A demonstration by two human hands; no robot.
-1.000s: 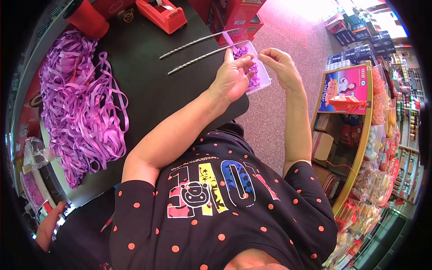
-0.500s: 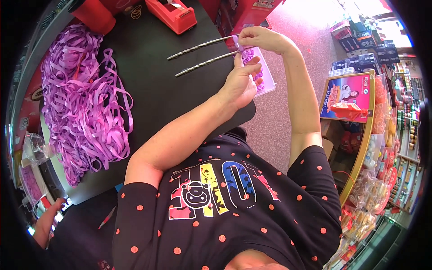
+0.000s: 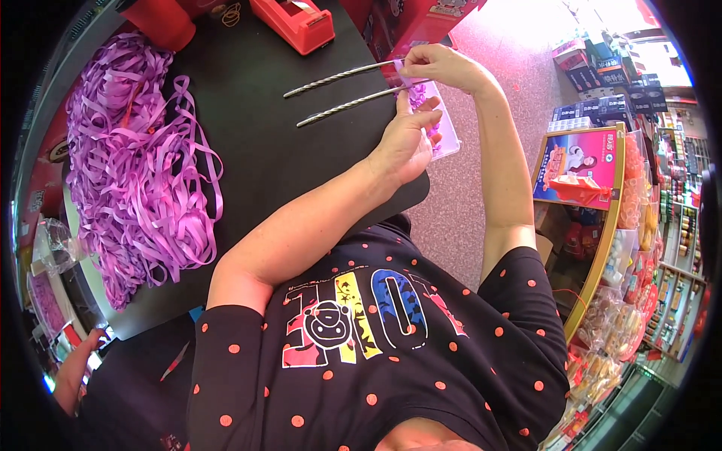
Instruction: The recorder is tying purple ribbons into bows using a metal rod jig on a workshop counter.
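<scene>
Two twisted metal rods [image 3: 340,79] jut out side by side over the dark table, with a purple ribbon [image 3: 401,69] at their right ends. My right hand [image 3: 444,68] pinches the ribbon beside the far rod, thumb and fingertips together. Just below it, my left hand [image 3: 406,146] has its fingers apart, and the raised index finger touches the ribbon near the closer rod. Under both hands sits a clear plastic box [image 3: 449,139] with small purple ribbon pieces [image 3: 420,96], partly hidden by the fingers.
A large heap of purple ribbon [image 3: 143,173] covers the table's left side. A red tape dispenser [image 3: 304,30] and a red cylinder [image 3: 162,22] stand at the back. Packed shelves [image 3: 628,263] line the right. Another person's hand [image 3: 79,368] shows at lower left.
Both hands keep nearly the same pose at the rods. The view has shifted slightly; nothing is plainly taken up or let go.
</scene>
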